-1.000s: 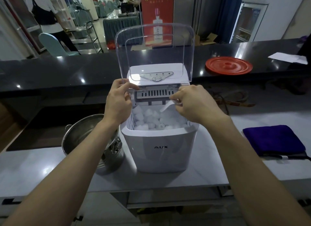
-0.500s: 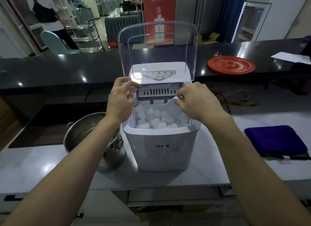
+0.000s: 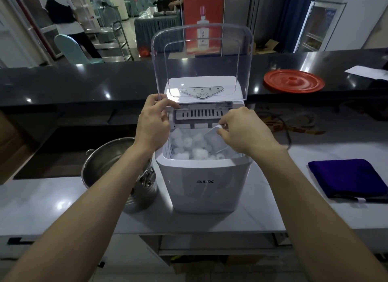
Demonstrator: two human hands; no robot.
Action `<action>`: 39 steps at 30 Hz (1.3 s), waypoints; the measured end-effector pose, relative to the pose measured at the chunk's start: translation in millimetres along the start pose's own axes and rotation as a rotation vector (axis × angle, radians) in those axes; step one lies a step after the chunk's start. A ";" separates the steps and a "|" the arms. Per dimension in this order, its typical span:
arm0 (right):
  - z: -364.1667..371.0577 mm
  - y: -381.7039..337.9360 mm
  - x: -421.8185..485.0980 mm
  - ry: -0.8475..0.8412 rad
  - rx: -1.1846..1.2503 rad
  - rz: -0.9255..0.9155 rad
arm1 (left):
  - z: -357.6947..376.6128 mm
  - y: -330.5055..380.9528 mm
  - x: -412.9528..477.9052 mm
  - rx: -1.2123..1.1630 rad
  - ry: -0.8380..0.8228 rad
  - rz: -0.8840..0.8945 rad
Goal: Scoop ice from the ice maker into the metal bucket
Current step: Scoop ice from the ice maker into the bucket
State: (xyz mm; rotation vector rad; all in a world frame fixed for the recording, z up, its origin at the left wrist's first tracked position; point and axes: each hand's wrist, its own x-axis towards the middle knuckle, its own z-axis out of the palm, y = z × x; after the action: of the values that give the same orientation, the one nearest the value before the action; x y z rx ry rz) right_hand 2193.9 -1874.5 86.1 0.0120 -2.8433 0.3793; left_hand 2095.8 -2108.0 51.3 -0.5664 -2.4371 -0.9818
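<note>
Ice maker [image 3: 203, 183] on grey counter [image 3: 42, 202]; ledge [image 3: 84, 80] behind.

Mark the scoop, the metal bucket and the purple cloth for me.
scoop [image 3: 214, 142], head view, its clear bowl
metal bucket [image 3: 102, 164], head view, inner wall
purple cloth [image 3: 348, 176], head view, top face

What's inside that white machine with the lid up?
Ice pieces heaped high, and a clear scoop pinched by the right hand. Anything beneath the top layer is hidden.

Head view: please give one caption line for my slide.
Right hand pinches a clear scoop among ice in the ice maker; left hand holds its raised lid.
</note>
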 end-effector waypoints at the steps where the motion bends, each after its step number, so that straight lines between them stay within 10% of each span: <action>1: 1.5 -0.8 1.7 0.008 0.010 0.012 | 0.0 -0.2 0.2 -0.001 0.000 -0.001; 39: 22.1 -17.1 27.6 -0.087 0.210 0.327 | -0.1 1.7 -1.1 0.020 -0.011 -0.013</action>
State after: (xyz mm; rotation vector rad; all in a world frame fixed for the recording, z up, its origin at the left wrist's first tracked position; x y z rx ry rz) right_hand 2162.2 -1896.0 77.3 -0.4087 -2.8757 0.7608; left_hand 2097.6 -2107.1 51.6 -0.5515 -2.4600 -0.9613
